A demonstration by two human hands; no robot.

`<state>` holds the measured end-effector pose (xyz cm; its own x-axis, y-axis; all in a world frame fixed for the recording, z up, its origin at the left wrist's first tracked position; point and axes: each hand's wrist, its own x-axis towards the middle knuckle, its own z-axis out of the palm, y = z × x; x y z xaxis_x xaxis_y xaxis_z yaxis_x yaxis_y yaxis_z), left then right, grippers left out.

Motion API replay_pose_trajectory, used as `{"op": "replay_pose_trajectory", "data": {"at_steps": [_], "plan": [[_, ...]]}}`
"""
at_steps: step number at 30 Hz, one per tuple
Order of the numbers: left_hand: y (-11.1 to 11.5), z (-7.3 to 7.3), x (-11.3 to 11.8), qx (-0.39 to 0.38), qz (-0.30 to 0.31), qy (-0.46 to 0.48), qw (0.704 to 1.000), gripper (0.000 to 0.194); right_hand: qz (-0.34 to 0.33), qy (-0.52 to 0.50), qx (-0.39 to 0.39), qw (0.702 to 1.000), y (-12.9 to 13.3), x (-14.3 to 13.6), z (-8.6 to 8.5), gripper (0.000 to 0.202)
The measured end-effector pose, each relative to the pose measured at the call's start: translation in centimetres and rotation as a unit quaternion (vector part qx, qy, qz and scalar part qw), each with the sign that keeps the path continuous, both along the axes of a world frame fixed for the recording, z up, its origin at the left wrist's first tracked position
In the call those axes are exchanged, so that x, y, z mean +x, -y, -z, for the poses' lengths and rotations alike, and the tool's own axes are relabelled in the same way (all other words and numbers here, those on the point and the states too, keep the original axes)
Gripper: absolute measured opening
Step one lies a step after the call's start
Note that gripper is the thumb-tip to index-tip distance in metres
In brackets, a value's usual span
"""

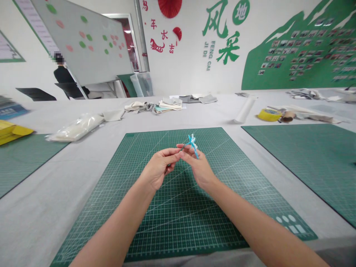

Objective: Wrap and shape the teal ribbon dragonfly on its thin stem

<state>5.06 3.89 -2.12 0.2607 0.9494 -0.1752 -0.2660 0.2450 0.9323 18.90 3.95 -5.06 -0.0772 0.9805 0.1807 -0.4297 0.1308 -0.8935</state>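
Observation:
A small artificial flower [191, 141], with bright blue strips, white bead-like bits and a thin dark stem, is held up above a green cutting mat [155, 207]. The fingers of my left hand [159, 166] are closed in a pinch on the lower end of the stem. My right hand [200, 167] meets it there, thumb and fingers closed about the stem just below the blue head. One blue strip hangs down by the right fingers. How the stem runs between the fingertips is partly hidden.
More cutting mats lie to the left [25, 159] and right [308, 155]. Beyond are a clear plastic packet [78, 128], fabric scraps [167, 104], a white roll [244, 110] and a yellow tape roll [269, 114]. A person [63, 72] sits at the far left by a whiteboard [94, 59].

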Motion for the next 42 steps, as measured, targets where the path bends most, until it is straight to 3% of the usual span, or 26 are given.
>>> {"op": "replay_pose_trajectory", "data": {"at_steps": [6, 12, 18, 25, 33, 42], "plan": [[-0.13, 0.39, 0.30, 0.020, -0.004, -0.016, 1.000, 0.027, 0.065, -0.079, -0.041, 0.994, -0.26, -0.20, 0.31, 0.014], [-0.09, -0.16, 0.24, -0.025, 0.027, 0.066, 0.997, 0.030, 0.066, -0.094, -0.046, 0.992, -0.50, 0.00, 0.04, 0.013], [0.03, -0.06, 0.33, -0.001, 0.033, 0.077, 0.996, 0.027, 0.055, -0.089, -0.033, 0.994, -0.49, 0.16, -0.03, 0.011], [0.02, 0.02, 0.58, -0.011, -0.021, 0.035, 0.999, 0.021, 0.027, -0.070, -0.016, 0.997, -0.27, -0.15, -0.15, 0.008], [-0.02, 0.31, 0.71, -0.007, -0.022, 0.031, 0.999, 0.022, 0.010, -0.096, -0.032, 0.995, -0.25, -0.08, -0.13, 0.009], [0.37, 0.26, 1.11, 0.047, -0.069, -0.022, 0.996, 0.015, 0.032, -0.068, -0.019, 0.997, -0.12, -0.20, -0.09, 0.010]]}}
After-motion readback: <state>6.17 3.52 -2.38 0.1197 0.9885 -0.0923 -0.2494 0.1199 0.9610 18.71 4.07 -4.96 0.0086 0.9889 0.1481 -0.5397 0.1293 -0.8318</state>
